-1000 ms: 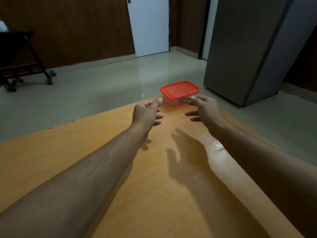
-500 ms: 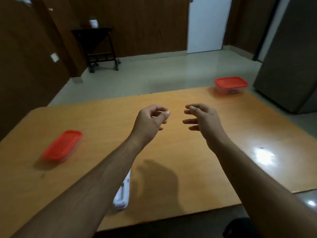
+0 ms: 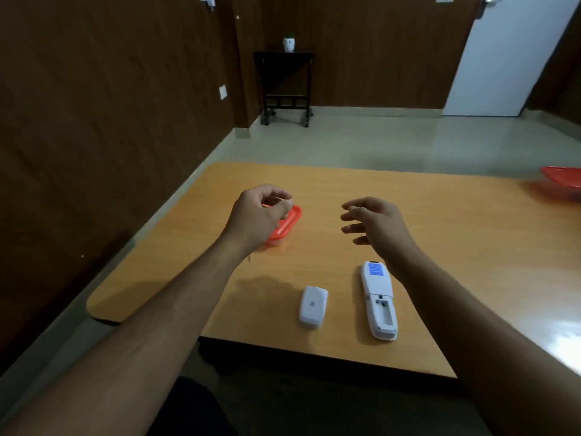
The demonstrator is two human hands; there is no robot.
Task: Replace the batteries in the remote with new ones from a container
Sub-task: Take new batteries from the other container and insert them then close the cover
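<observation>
A white remote (image 3: 379, 298) lies back-up near the table's front edge, its battery bay uncovered and showing no batteries. Its white battery cover (image 3: 312, 306) lies just to its left. A container with a red lid (image 3: 286, 225) sits on the left part of the table, lid on. My left hand (image 3: 256, 217) hovers in front of that container with loosely curled fingers and hides most of it; I see nothing in the hand. My right hand (image 3: 375, 226) hangs above the table beyond the remote, fingers relaxed and empty.
A second red-lidded container (image 3: 562, 182) stands at the far right edge of the orange wooden table (image 3: 456, 247). Beyond the table are a pale floor, a dark side table (image 3: 284, 86) against the wood wall, and a white door.
The view has swung left from the right-hand container to the left one. Both hands moved left with it, and the remote and its cover came fully into view.
</observation>
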